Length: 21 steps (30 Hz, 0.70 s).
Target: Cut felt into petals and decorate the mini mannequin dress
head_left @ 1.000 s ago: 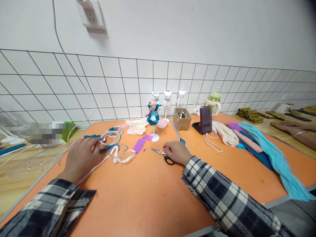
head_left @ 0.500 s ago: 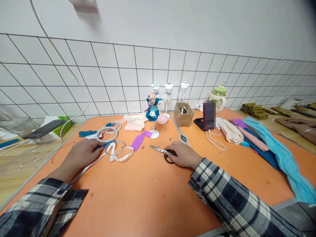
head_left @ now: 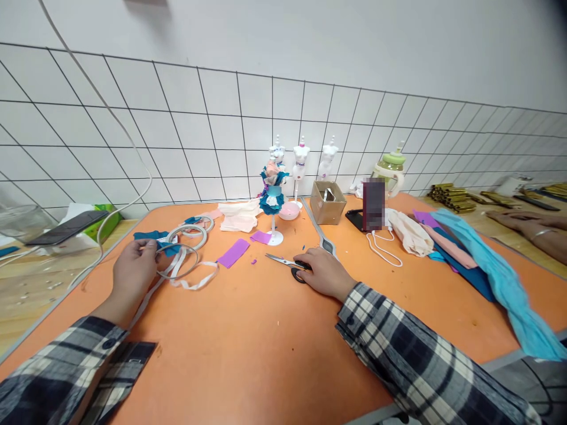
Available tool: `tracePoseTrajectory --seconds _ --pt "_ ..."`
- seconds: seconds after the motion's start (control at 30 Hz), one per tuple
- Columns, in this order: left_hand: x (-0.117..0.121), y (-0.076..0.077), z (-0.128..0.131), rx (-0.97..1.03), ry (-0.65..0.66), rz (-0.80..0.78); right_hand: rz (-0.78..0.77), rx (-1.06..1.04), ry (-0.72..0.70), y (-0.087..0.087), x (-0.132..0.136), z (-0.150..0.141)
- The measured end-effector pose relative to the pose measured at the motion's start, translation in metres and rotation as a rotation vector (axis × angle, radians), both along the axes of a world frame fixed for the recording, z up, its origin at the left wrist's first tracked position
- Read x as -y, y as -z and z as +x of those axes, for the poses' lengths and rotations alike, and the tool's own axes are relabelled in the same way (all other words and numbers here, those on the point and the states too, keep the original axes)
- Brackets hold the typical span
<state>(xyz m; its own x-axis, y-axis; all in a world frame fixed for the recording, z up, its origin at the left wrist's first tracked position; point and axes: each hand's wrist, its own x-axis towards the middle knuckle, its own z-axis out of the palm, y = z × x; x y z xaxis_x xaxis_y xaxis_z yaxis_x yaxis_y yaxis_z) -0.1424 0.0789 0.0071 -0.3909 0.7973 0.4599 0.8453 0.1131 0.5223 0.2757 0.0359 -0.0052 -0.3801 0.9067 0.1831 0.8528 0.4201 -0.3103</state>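
Note:
My left hand (head_left: 134,268) is closed, its thumb and fingertips pinching the edge of a thin ribbon roll (head_left: 195,264). White ribbon (head_left: 199,285) trails from the roll in loose loops on the orange table. Dark blue crepe paper (head_left: 153,235) lies just beyond those fingers, and another pale ring-shaped roll (head_left: 204,236) is beside them. My right hand (head_left: 325,271) lies on the table around the black handles of a pair of scissors (head_left: 279,260), whose blades point left, slightly apart. A purple strip (head_left: 233,253) lies between the two hands.
A small dress form in a blue paper dress (head_left: 271,199) stands at the back, with white dress forms (head_left: 301,159) behind. Nearby are a cardboard box (head_left: 328,203), a propped phone (head_left: 373,206) and a bottle (head_left: 390,171). Crepe paper (head_left: 500,277) covers the right side. Another person's hand (head_left: 522,223) rests far right.
My left hand has drawn left and lifted slightly with the thin ribbon roll, and the white ribbon followed. The purple strip has shifted a little left. My right hand stays on the scissors.

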Motion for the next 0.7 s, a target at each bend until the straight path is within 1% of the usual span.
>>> tracePoseTrajectory --seconds 0.07,0.1,0.23,0.33,0.4,0.47,0.53,0.6,0.63,0.7 --pt "-0.001 -0.002 -0.005 0.035 -0.033 0.071 -0.007 -0.012 -0.001 0.001 0.000 0.000" --pt "0.000 -0.003 -0.005 0.055 -0.028 0.106 -0.012 -0.017 0.000 0.001 0.000 0.000" --pt "0.005 -0.003 0.005 0.106 0.054 0.196 -0.030 -0.025 -0.005 0.002 0.000 0.001" --pt "0.009 -0.003 0.010 0.103 0.156 0.188 -0.039 -0.023 -0.005 0.001 0.000 0.001" --pt "0.012 -0.004 0.013 0.058 0.256 0.129 -0.035 0.003 0.013 -0.002 0.002 0.000" --pt "0.017 -0.007 0.019 -0.009 0.323 0.083 -0.018 0.078 0.039 -0.006 0.005 -0.003" --pt "0.024 -0.011 0.031 -0.107 0.358 0.116 -0.007 0.184 0.059 -0.011 0.010 -0.007" --pt "0.035 -0.016 0.050 -0.301 0.439 0.242 -0.012 0.258 0.073 -0.014 0.015 -0.011" --pt "0.041 -0.018 0.060 -0.334 0.480 0.280 -0.018 0.274 0.082 -0.016 0.017 -0.013" --pt "0.055 -0.021 0.082 -0.385 0.599 0.269 -0.018 0.281 0.097 -0.019 0.022 -0.017"
